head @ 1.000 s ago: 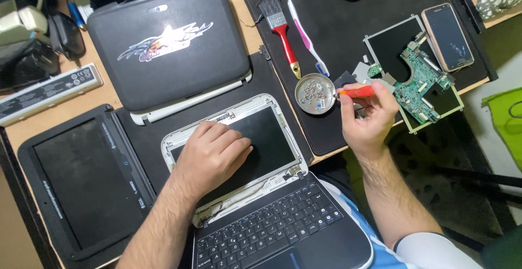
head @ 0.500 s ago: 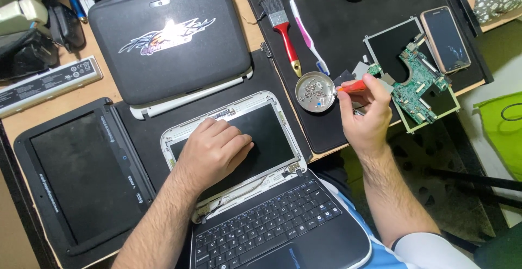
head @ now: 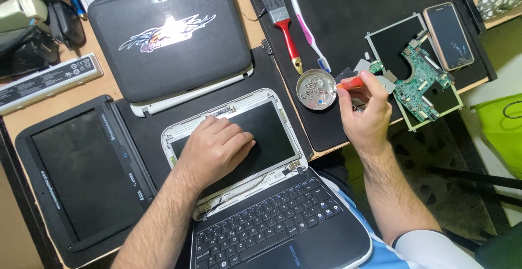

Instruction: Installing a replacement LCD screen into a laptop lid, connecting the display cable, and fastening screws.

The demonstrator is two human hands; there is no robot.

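Note:
A small white laptop [head: 283, 138] lies opened flat in front of me, its screen panel bare of its bezel and its dark keyboard [head: 266, 225] nearest me. My left hand [head: 215, 146] rests palm down on the screen. My right hand [head: 365, 108] hovers to the right and grips a red-handled screwdriver [head: 350, 83], its tip beside a round metal dish [head: 315, 88] holding several small screws.
A closed black laptop [head: 168, 41] lies behind, a black screen bezel [head: 81, 166] at left and a battery pack [head: 49, 81] at far left. On the black mat are a red-handled brush [head: 283, 24], a toothbrush [head: 307, 30], a green circuit board [head: 421, 81] and a phone [head: 448, 35].
My right hand with the screwdriver has stayed near the metal dish, shifting slightly. My left hand has not moved off the screen.

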